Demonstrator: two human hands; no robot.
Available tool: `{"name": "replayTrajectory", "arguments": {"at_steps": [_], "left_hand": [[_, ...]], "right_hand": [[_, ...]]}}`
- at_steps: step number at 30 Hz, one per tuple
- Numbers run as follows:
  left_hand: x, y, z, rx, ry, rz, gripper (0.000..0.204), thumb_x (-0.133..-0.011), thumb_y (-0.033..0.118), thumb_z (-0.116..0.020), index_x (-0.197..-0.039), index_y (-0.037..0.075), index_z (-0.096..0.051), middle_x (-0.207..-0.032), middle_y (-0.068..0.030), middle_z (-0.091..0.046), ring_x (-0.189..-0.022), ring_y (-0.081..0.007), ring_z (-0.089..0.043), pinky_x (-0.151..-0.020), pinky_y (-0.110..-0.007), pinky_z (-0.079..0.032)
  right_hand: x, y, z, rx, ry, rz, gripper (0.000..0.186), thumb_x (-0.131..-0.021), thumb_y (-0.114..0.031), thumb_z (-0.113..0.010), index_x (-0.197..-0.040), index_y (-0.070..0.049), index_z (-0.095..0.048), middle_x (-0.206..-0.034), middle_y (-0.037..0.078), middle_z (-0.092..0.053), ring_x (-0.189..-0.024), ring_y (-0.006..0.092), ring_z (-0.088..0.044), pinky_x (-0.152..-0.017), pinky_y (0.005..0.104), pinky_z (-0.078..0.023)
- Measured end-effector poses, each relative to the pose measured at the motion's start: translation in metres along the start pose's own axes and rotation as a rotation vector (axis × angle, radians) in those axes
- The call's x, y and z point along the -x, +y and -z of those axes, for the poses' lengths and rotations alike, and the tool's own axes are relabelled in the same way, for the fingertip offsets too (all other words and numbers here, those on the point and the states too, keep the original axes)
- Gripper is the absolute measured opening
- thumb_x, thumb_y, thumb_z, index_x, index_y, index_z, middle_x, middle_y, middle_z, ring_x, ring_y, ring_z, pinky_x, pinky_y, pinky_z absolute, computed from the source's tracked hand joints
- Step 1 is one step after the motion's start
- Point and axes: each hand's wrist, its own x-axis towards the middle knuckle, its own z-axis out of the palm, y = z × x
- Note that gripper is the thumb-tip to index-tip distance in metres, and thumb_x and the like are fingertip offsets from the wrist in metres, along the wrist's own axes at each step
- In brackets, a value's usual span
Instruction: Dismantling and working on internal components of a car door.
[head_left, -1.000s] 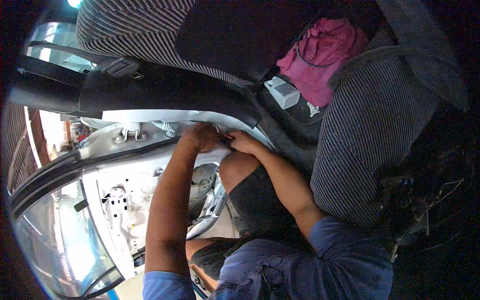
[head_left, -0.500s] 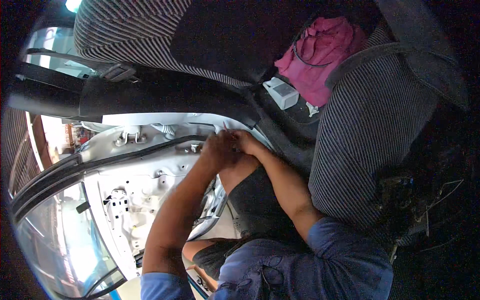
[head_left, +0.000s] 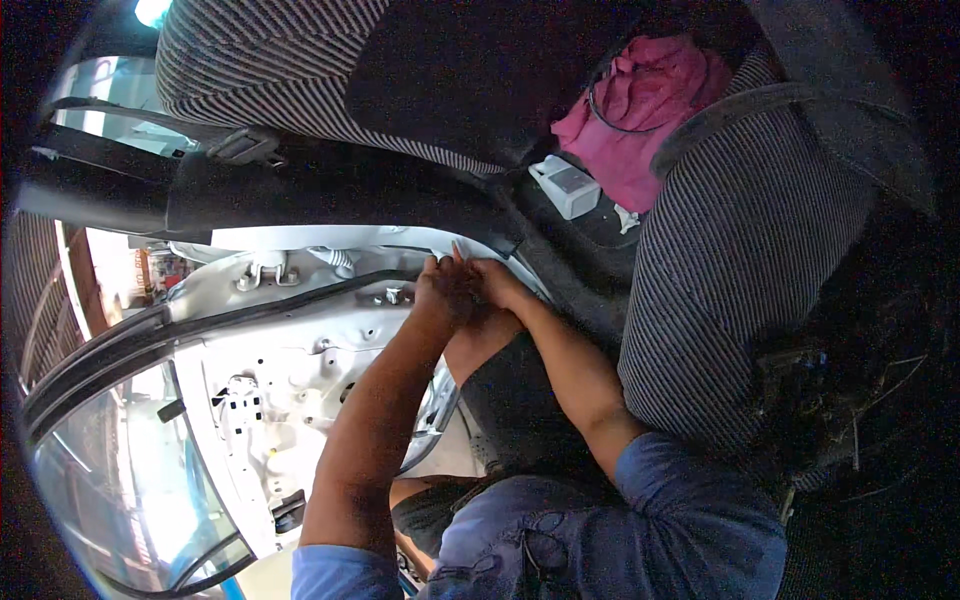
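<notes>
My left hand (head_left: 446,292) and my right hand (head_left: 494,284) meet at the inner edge of an open car door (head_left: 305,385), beside the white body sill (head_left: 395,237). The fingers of my left hand are curled in. Those of my right hand are bent against it and partly covered. Whatever is pinched between them, if anything, is too small or hidden to make out. A black rubber seal (head_left: 290,300) runs along the door's edge to my left hand. The door's inner metal is bare, with holes and a small latch-like fitting (head_left: 393,296) near my left wrist.
Striped seats stand ahead (head_left: 270,60) and to the right (head_left: 720,260). On the dark floor lie a pink cloth (head_left: 650,90), a thin black cable loop and a white plastic box (head_left: 566,186). The door's window glass (head_left: 130,470) is at the left.
My left forearm has swung to the right, and my left hand has turned slightly, still at the same spot. My right arm has hardly moved. The view has shifted a little.
</notes>
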Motion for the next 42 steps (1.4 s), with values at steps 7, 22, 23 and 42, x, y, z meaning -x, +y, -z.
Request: {"name": "replayTrajectory", "arguments": {"at_steps": [7, 22, 23, 42], "left_hand": [[-0.004, 0.002, 0.013, 0.010, 0.006, -0.032, 0.034, -0.094, 0.031, -0.052, -0.107, 0.005, -0.069, -0.102, -0.0147, -0.070, -0.089, -0.0268, -0.061, -0.086, -0.048, -0.040], [0.004, -0.001, 0.035, 0.023, -0.016, -0.070, 0.029, -0.093, 0.029, -0.055, -0.100, 0.006, -0.070, -0.099, -0.0138, -0.071, -0.088, -0.0290, -0.064, -0.092, -0.053, -0.043], [-0.003, 0.003, 0.036, 0.025, -0.020, -0.071, 0.029, -0.093, 0.029, -0.055, -0.100, 0.006, -0.070, -0.100, -0.0138, -0.070, -0.089, -0.0290, -0.064, -0.092, -0.053, -0.043], [0.010, 0.006, 0.036, 0.058, -0.142, -0.055, 0.033, -0.094, 0.030, -0.053, -0.109, 0.006, -0.069, -0.109, -0.0140, -0.069, -0.095, -0.0293, -0.061, -0.095, -0.053, -0.039]], "right_hand": [[0.000, -0.005, -0.003, 0.060, 0.004, 0.007, 0.022, -0.095, -0.011, -0.057, -0.106, -0.004, -0.074, -0.100, 0.005, -0.071, -0.089, 0.0118, -0.059, -0.081, 0.0284, -0.047], [0.006, -0.014, -0.005, 0.181, -0.005, 0.015, 0.023, -0.096, -0.015, -0.058, -0.106, -0.003, -0.074, -0.099, 0.006, -0.071, -0.088, 0.0132, -0.059, -0.079, 0.0293, -0.047], [0.004, -0.017, -0.004, 0.191, -0.004, 0.016, 0.023, -0.096, -0.015, -0.058, -0.106, -0.003, -0.074, -0.099, 0.006, -0.071, -0.088, 0.0133, -0.059, -0.079, 0.0294, -0.047], [0.020, -0.024, 0.005, 0.355, -0.018, 0.014, 0.027, -0.097, -0.021, -0.059, -0.107, -0.001, -0.074, -0.098, 0.006, -0.071, -0.086, 0.0151, -0.060, -0.077, 0.0306, -0.047]]}}
